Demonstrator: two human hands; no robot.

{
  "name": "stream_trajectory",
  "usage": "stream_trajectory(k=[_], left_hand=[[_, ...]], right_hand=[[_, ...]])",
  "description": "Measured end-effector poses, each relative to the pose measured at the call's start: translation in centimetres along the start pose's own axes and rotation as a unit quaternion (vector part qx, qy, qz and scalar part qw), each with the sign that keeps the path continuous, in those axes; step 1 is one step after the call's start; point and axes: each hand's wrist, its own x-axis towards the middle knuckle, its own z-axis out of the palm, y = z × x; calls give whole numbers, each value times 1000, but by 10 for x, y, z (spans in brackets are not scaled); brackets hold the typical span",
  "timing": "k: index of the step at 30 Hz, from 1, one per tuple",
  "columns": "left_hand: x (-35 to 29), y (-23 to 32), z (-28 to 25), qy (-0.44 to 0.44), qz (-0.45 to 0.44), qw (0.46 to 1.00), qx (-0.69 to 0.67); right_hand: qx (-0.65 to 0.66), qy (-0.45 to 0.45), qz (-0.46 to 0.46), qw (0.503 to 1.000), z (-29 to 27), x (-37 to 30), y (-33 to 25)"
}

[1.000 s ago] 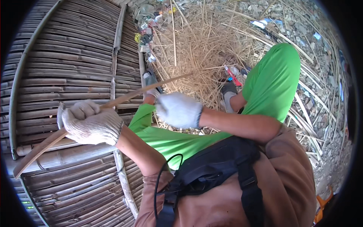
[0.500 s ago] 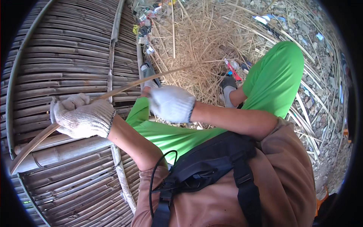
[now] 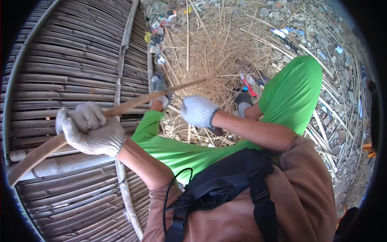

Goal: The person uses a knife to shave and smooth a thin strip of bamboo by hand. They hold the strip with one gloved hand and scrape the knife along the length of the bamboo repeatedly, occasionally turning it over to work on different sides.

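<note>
My left hand [image 3: 93, 131], in a white knit glove, is closed around a long, flat brown bamboo strip [image 3: 137, 101]. One end of the strip runs to the lower left over the slatted bamboo platform; the other tapers to a point above the straw-coloured shavings. To the right of the strip, apart from it, my gloved right hand [image 3: 198, 111] is closed with its knuckles up. Below its cuff shows a dark brown rounded end [image 3: 216, 131], perhaps of a handle. Whatever lies inside those fingers is hidden.
The slatted bamboo platform [image 3: 68, 92] spans the left side. A heap of shavings [image 3: 217, 52] covers the ground ahead, with a red-handled item [image 3: 250, 88] by my foot. Long thin strips and rubble [image 3: 338, 76] lie at the right. My green-trousered legs [image 3: 292, 92] are bent.
My right hand has moved right, away from the bamboo strip. The strip has turned in my left hand, showing a broader face, and my left hand has tilted slightly.
</note>
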Motion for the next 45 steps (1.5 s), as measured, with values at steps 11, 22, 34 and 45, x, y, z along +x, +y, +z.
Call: stream_trajectory(k=[11, 22, 34, 45], left_hand=[[2, -1, -27, -36, -43, 995, -79], [5, -7, -13, 132, -30, 991, 22], [1, -7, 3, 137, -6, 989, 62], [7, -1, -19, 10, -49, 999, -7]], right_hand=[[74, 32, -55, 995, -6, 2, -44], [60, 50, -96, 992, -7, 3, -68], [92, 37, -112, 989, -22, 12, -80], [104, 14, -116, 988, -27, 6, -76]])
